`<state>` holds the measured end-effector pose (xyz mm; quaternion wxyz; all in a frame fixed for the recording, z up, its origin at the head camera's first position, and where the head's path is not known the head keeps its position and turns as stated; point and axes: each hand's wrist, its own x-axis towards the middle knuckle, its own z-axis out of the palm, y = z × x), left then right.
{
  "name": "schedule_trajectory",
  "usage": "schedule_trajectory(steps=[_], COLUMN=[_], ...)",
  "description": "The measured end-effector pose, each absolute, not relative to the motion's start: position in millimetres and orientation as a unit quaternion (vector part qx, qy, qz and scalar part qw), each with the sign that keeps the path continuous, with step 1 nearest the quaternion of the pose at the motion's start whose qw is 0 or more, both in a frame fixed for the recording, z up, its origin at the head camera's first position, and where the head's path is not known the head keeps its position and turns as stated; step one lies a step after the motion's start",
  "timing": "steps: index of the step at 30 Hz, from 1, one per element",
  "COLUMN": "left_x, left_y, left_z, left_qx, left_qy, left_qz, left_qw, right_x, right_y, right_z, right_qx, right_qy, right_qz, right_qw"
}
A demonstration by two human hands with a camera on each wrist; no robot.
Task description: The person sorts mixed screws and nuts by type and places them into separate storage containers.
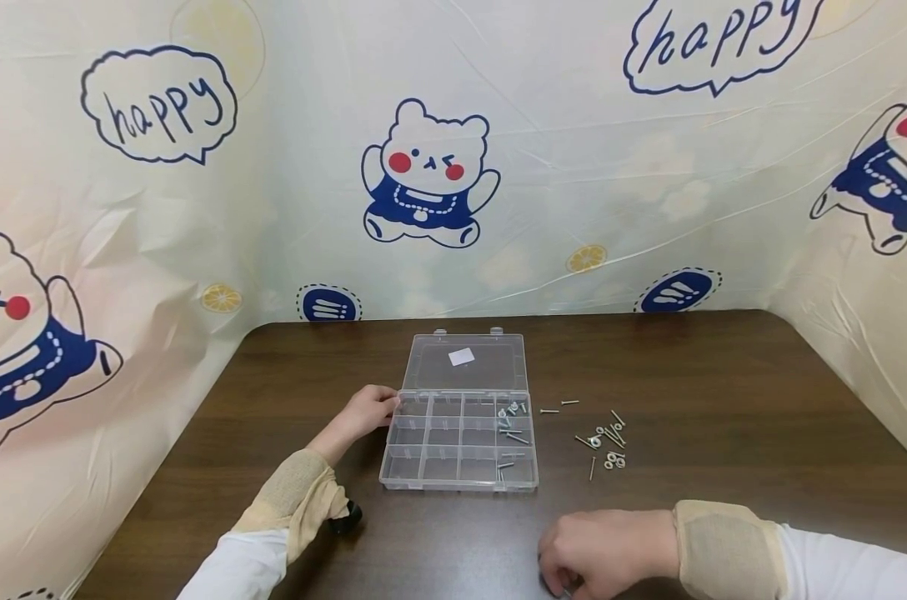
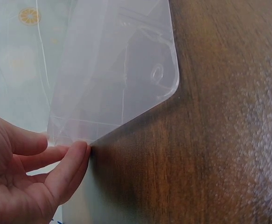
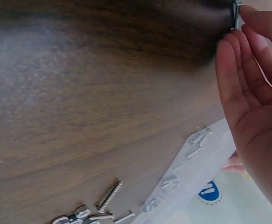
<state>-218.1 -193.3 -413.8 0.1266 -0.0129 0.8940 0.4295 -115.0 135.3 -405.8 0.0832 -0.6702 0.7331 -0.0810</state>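
A clear plastic compartment box (image 1: 442,482) lies on the table with its lid (image 1: 491,371) folded back. My left hand (image 1: 369,410) pinches the box's far left corner between thumb and fingers, close up in the left wrist view (image 2: 38,172). Several screws (image 1: 515,435) lie in the right-hand column of compartments. Near the table's front, right of the box, my right hand (image 1: 599,546) pinches a small metal screw (image 3: 235,16) low over the tabletop. The fingers partly cover that screw.
Loose screws (image 1: 615,437) and several nuts or washers (image 1: 609,464) are scattered on the brown table (image 1: 686,375) right of the box. A white paper slip (image 1: 461,357) shows at the lid. Printed cloth (image 1: 558,167) hangs around the table's back and sides.
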Motion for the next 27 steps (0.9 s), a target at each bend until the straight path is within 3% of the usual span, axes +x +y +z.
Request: schedule_trajectory(steps=[18,27], left_x=[-218,-218], left_y=[-193,-194], left_z=[-414,-415], left_qx=[-0.015,-0.013], left_qy=[0.891,0.891], left_qz=[0.437,0.436], left_qw=[0.124,0.123], right_x=[-115,-137], right_y=[132,127], right_z=[-411,-387], right_qx=[-0.680,-0.644], right_qy=[0.730,0.758], right_qz=[-0.061,-0.106], right_qw=[0.039,-0.003])
